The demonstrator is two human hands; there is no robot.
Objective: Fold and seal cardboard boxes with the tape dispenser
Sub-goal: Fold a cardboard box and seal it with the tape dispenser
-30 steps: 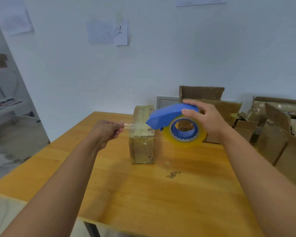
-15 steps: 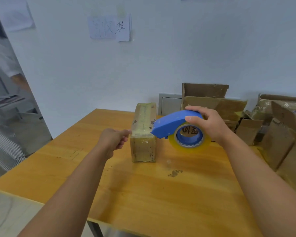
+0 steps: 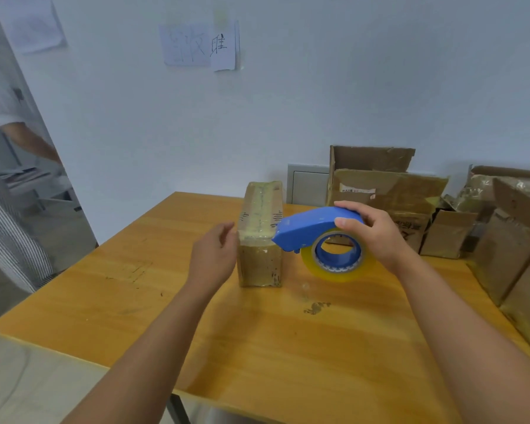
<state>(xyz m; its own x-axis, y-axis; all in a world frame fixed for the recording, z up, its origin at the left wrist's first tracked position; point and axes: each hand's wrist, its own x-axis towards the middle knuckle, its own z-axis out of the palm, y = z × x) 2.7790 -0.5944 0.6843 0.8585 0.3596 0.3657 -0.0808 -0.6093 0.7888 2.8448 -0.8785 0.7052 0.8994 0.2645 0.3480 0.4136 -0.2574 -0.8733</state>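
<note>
A narrow cardboard box (image 3: pixel 259 237), its top and front covered in clear tape, stands in the middle of the wooden table (image 3: pixel 257 347). My right hand (image 3: pixel 377 237) grips the blue tape dispenser (image 3: pixel 315 224) from above. The dispenser's yellowish tape roll (image 3: pixel 338 260) hangs just right of the box, and its nose touches the box's top right edge near the front. My left hand (image 3: pixel 214 255) is against the box's left side near the top front corner, with fingers relaxed. I cannot make out the tape strip between the hand and the dispenser.
Opened cardboard boxes (image 3: pixel 386 191) stand at the back right, and more worn boxes (image 3: pixel 508 240) pile along the table's right edge. A person in a striped garment (image 3: pixel 6 228) stands at the far left. A dark stain (image 3: pixel 316 308) marks the table in front of the box.
My left hand, which pinched a stretched tape end left of the box, has moved right to the box's side. The dispenser has come down to the box's top right edge.
</note>
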